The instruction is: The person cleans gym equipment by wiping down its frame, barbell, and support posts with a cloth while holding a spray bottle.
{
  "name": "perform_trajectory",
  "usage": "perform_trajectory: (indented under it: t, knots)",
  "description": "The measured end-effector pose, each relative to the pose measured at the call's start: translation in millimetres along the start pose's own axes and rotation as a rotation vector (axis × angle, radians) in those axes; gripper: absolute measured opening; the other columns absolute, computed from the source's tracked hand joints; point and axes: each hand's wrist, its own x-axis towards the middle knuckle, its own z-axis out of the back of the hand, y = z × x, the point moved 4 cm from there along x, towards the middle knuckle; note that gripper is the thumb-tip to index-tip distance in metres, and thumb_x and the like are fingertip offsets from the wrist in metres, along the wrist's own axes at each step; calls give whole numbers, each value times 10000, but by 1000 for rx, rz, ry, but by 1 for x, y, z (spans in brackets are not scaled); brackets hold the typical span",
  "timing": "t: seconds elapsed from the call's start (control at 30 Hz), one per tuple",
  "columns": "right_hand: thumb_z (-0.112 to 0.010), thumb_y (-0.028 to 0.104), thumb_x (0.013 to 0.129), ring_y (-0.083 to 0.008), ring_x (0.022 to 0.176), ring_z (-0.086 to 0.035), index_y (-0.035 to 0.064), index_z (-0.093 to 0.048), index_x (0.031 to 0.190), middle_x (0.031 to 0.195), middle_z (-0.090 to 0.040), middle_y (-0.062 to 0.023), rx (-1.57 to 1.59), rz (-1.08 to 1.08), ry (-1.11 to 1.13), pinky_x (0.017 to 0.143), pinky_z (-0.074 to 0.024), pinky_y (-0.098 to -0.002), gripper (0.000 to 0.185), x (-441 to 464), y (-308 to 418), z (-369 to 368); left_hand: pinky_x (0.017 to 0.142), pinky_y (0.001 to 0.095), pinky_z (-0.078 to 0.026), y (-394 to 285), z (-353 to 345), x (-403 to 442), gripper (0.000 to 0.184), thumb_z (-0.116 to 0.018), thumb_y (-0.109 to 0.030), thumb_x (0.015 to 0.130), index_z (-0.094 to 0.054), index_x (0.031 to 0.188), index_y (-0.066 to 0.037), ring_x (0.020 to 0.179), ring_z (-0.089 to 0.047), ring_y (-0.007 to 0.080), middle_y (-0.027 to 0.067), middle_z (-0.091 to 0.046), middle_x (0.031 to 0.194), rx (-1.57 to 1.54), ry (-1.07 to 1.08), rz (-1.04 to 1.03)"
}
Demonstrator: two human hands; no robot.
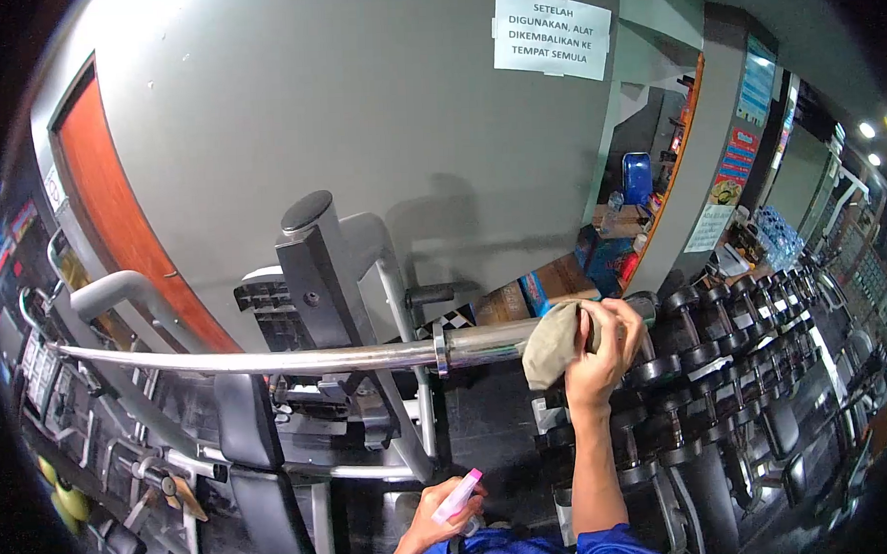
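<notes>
My right hand [605, 354] is closed round a greenish-grey cloth [551, 349], pressing it against the thick end sleeve of a metal barbell [349, 359]. The bar runs across the view at chest height, with a collar [441, 350] to the left of the cloth. Low in front of my body, my left hand [442, 516] grips a spray bottle [458, 498] with a pink and white trigger head. Most of the bottle's body is hidden by the hand and my blue shirt.
Dumbbells [675, 420] fill a rack at the right. A padded black bench [249, 435] stands below the bar at left, and a grey weight machine [321, 271] is behind it. Cardboard boxes [503, 304] lie along the wall. Further left is an orange door [133, 200].
</notes>
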Motion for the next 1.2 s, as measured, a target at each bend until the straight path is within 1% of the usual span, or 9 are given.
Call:
perform_trajectory:
  t: [0.2,0.23,0.37,0.47,0.6,0.67,0.8,1.1,1.2]
  knots:
    - [-578,247,937,-277,1012,-546,109,-649,1136,1040,-658,-90,196,113,197,907,-413,-404,252,-4,-5,0,652,265,-546,-3,6,0,123,-675,-52,867,-660,979,-5,741,-701,151,83,-682,866,10,-33,24]
    - [-609,435,897,-315,1109,-517,111,-605,1224,1168,-615,-120,252,117,296,970,-389,-454,460,-3,-4,5,651,264,-546,4,8,0,120,-672,-51,868,-660,977,-4,739,-701,151,84,-682,866,13,-35,19]
    - [-769,560,689,-374,1337,-345,149,-562,1286,1381,-447,-159,9,263,497,1092,-287,-560,754,-6,16,10,641,265,-544,5,5,4,106,-667,-52,870,-662,964,-4,729,-697,151,90,-681,865,-89,-37,44]
    - [-687,168,737,-359,1255,-464,137,-572,1247,1269,-548,-141,-9,385,337,1068,-352,-526,523,-20,-9,-3,630,266,-543,1,3,8,103,-668,-57,872,-662,961,-5,722,-695,149,86,-681,859,-22,-27,-3]
    - [-523,0,709,-365,1143,-553,58,-565,1172,1236,-574,-147,493,62,141,1007,-431,-475,468,-12,-34,4,631,267,-543,2,5,10,120,-671,-59,870,-659,975,-1,730,-694,147,84,-681,863,22,-10,-58]
    - [-520,-23,750,-360,1136,-552,43,-560,1181,1224,-579,-155,413,-31,-46,1016,-420,-456,437,2,-48,12,636,269,-543,2,4,8,125,-672,-61,870,-658,979,-1,735,-693,147,83,-681,864,-47,-20,4]
    - [-616,64,830,-333,1111,-555,41,-571,1169,1147,-614,-118,150,-75,247,1007,-396,-457,343,32,-57,11,642,271,-540,10,5,10,121,-670,-67,874,-658,976,-3,737,-691,148,78,-679,859,-66,-8,10]
    - [-503,421,917,-393,1170,-494,104,-476,1239,1230,-519,-155,69,266,8,1038,-361,-561,453,-18,-88,1,640,272,-535,-1,4,20,113,-665,-82,882,-659,966,-7,714,-682,136,70,-670,823,8,8,-13]
    - [-599,152,862,-411,1200,-483,43,-497,1206,1224,-520,-187,177,247,-28,1037,-381,-540,376,-29,-92,3,644,272,-535,5,2,20,111,-665,-80,881,-662,965,-7,711,-680,135,71,-673,827,-8,13,12]
